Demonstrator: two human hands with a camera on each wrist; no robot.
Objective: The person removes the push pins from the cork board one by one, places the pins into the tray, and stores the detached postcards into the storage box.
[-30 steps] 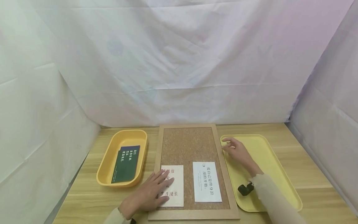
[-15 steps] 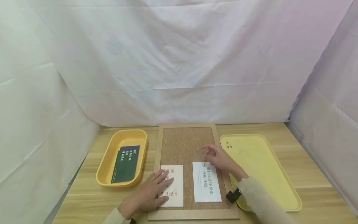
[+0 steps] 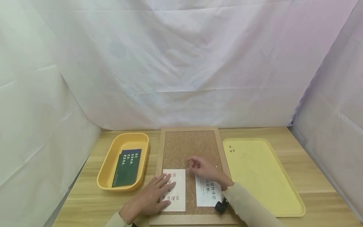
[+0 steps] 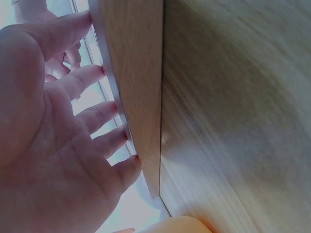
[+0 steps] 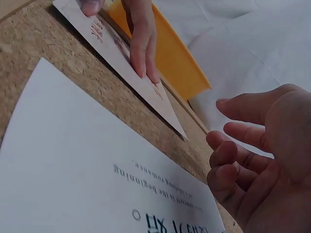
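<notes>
My left hand (image 3: 153, 195) lies spread with straight fingers over a white card (image 3: 180, 186) printed with red characters. This card is at the front left of a wood-framed corkboard (image 3: 190, 145). In the left wrist view the fingertips reach past the frame (image 4: 136, 77). My right hand (image 3: 204, 168) hovers over the board with bent fingers, partly covering a second white card (image 3: 208, 195) with dark print. In the right wrist view its thumb (image 5: 243, 107) reaches out near the index finger, other fingers curled; I cannot tell whether something small is pinched there.
At the left stands a yellow bin (image 3: 134, 135) holding a green card (image 3: 127, 171) over a blue one. A pale yellow tray (image 3: 263, 179) at the right carries three small round tacks (image 3: 230, 147) in its far left corner. White cloth surrounds the wooden tabletop (image 3: 289, 157).
From the tray's far left corner, my right hand has moved left over the corkboard, uncovering the three tacks and covering the far part of the right card. My left hand has stayed put.
</notes>
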